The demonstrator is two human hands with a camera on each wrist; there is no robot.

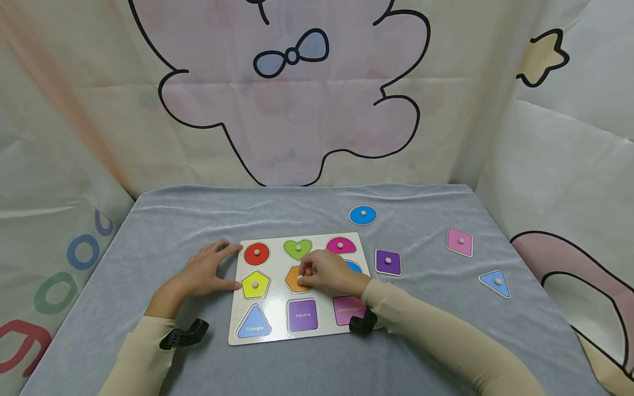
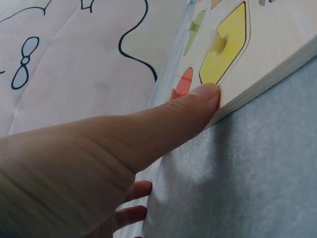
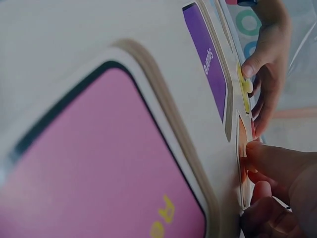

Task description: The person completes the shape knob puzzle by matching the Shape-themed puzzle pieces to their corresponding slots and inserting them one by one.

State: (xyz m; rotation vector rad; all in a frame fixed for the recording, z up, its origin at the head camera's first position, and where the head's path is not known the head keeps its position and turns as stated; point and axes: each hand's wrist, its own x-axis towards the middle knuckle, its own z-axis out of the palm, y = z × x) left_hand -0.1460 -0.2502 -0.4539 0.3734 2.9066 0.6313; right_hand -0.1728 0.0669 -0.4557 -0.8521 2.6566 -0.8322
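A wooden shape puzzle board lies on the cloth, tilted slightly. My right hand pinches the knob of the orange hexagon piece, which sits at the hexagon place in the board's middle; the right wrist view shows thumb and fingertips at this orange piece. My left hand steadies the board's left edge with thumb and index finger spread. In the left wrist view the thumb presses the edge beside the yellow pentagon. A red circle, green heart and magenta semicircle sit in the top row.
Bottom recesses show a printed triangle, square and rectangle. A blue recess is partly behind my right hand. Loose knobbed pieces lie rightward: blue oval, purple square, pink piece, blue triangle.
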